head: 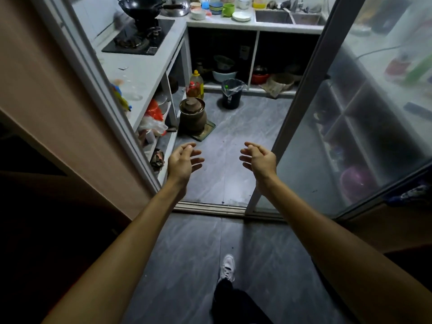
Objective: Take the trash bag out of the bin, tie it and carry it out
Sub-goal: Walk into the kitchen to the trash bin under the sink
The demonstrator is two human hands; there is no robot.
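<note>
Both hands empty: my left hand point(184, 160) and right hand point(258, 160) hang relaxed ahead, since I'm only at the sliding-door threshold point(210, 208). Well ahead, the black bin point(231, 98) holds its clear trash bag point(233, 85), by the under-counter shelves point(253, 66).

The black bin point(231, 95) stands upright on the floor, upper centre of the frame, its clear bag point(232, 86) draped over the rim.
</note>
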